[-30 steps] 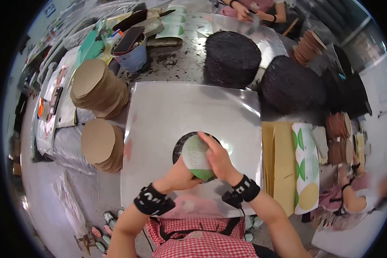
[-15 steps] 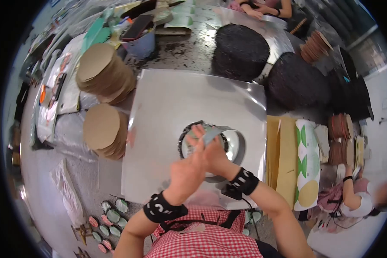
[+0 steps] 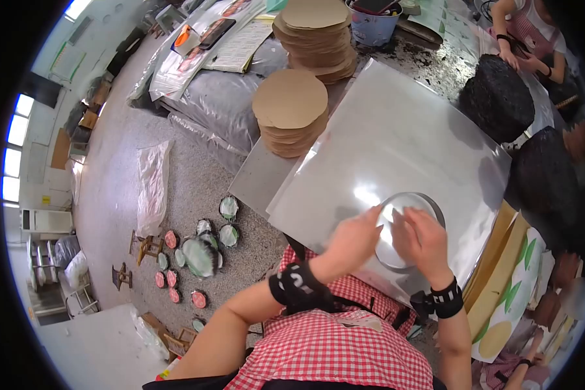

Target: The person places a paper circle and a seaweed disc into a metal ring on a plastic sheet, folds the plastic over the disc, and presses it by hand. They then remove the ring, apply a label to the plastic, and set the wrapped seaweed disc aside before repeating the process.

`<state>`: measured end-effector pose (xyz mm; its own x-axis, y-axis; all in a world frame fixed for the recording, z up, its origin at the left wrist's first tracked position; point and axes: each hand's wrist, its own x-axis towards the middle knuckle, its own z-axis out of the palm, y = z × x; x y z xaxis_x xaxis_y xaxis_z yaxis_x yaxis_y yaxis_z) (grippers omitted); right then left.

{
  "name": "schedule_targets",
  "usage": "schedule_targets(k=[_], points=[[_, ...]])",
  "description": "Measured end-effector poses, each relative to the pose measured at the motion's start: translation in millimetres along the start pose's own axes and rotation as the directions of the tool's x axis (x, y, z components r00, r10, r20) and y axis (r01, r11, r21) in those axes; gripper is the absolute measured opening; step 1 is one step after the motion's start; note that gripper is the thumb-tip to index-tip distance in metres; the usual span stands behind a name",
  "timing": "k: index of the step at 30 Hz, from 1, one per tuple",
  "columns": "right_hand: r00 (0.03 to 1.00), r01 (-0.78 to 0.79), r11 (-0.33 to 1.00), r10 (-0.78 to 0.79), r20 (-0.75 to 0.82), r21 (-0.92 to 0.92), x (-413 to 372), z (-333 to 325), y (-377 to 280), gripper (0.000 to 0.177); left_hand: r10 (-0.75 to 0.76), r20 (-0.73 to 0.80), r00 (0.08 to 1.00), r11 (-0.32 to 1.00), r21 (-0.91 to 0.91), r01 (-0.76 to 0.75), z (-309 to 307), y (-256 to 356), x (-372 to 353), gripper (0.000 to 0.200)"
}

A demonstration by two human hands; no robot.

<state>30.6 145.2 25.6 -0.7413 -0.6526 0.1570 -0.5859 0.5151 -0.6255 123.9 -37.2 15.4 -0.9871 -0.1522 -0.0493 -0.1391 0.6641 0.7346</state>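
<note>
Silvery foil sheet (image 3: pixel 396 130) covers the counter (image 3: pixel 255 185), with a stack of brown cardboard rounds (image 3: pixel 290 107) at eleven o'clock from the hands and a black round cake (image 3: pixel 497 97) at one o'clock. A foil-wrapped disc (image 3: pixel 389 255) lies on the sheet at its near edge. The left hand (image 3: pixel 351 239) and right hand (image 3: pixel 424 239) each rest on the disc, at nine and three o'clock, each grip apart with the fingers laid flat.

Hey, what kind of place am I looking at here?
Probably a small packing or wrapping workshop: stacks of brown card discs, round black cakes and silver sheets crowd one worktable, where another person also works.
</note>
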Motion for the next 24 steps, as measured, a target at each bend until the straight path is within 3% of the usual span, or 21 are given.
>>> schedule_targets(k=[1, 2, 3, 5, 6, 7, 10, 13, 14, 17, 18, 19, 21, 22, 23, 24], points=[[0.992, 0.079, 0.994, -0.086, -0.097, -0.077, -8, -5, 4, 0.036, -0.028, 0.024, 0.999, 0.989, -0.145, 0.031, -9, -17, 2, 0.038], [0.992, 0.092, 0.977, -0.107, -0.067, -0.191, -21, -13, 11, 0.043, 0.086, 0.035, 0.996, 0.983, -0.163, -0.080, -23, -36, 2, 0.030], [0.993, 0.047, 0.983, -0.066, -0.102, -0.177, -34, -15, 8, 0.049, 0.201, 0.045, 0.979, 0.964, -0.186, -0.189, -42, -55, 2, 0.023], [0.983, -0.043, 0.986, 0.014, -0.181, -0.158, -61, -22, 4, 0.061, 0.443, 0.130, 0.887, 0.896, -0.024, -0.443, -93, -72, 9, 0.015], [0.979, -0.136, 0.991, 0.133, -0.155, -0.008, -81, -14, 14, 0.067, 0.461, 0.261, 0.848, 0.883, -0.039, -0.468, -112, -82, 9, 0.016], [0.982, -0.113, 0.993, 0.105, -0.159, -0.041, -85, -9, 15, 0.064, 0.477, 0.393, 0.786, 0.866, -0.059, -0.496, -124, -90, 11, 0.017], [0.978, -0.101, 0.992, 0.085, -0.190, -0.072, -95, 15, 10, 0.048, 0.414, 0.554, 0.723, 0.862, 0.017, -0.507, -121, -104, 20, 0.018], [0.980, -0.120, 0.966, 0.151, -0.127, 0.228, -103, 12, -6, 0.044, 0.455, 0.532, 0.714, 0.854, -0.032, -0.520, -119, -107, 20, 0.022], [0.988, -0.093, 0.961, 0.121, -0.095, 0.259, -102, 11, -20, 0.042, 0.497, 0.503, 0.707, 0.831, -0.042, -0.554, -121, -104, 21, 0.018], [0.997, -0.028, 0.922, -0.003, 0.078, 0.386, -93, 19, -49, 0.041, 0.389, 0.623, 0.679, 0.864, 0.011, -0.504, -122, -99, 36, 0.012], [0.990, 0.018, 0.918, -0.073, 0.124, 0.396, -87, 26, -55, 0.042, 0.340, 0.514, 0.788, 0.936, -0.101, -0.338, -121, -85, 41, 0.004], [0.975, 0.128, 0.938, -0.180, 0.134, 0.322, -76, 36, -59, 0.045, 0.335, 0.452, 0.826, 0.940, -0.106, -0.323, -128, -68, 46, 0.005], [0.968, 0.020, 0.970, -0.079, 0.236, 0.242, -56, 25, -59, 0.047, 0.320, 0.321, 0.891, 0.947, -0.130, -0.293, -141, -38, 51, 0.008], [0.941, -0.199, 0.954, 0.121, 0.316, 0.226, -34, -5, -62, 0.048, 0.414, 0.334, 0.847, 0.910, -0.129, -0.395, -143, -37, 46, 0.009], [0.994, -0.107, 0.991, 0.104, 0.042, 0.081, -48, 15, -23, 0.055, 0.504, 0.352, 0.789, 0.852, -0.049, -0.522, -140, -32, 37, 0.008], [0.969, -0.103, 0.990, 0.078, -0.236, -0.095, -62, 36, 17, 0.061, 0.495, 0.379, 0.782, 0.848, -0.016, -0.530, -131, -38, 28, 0.008]])
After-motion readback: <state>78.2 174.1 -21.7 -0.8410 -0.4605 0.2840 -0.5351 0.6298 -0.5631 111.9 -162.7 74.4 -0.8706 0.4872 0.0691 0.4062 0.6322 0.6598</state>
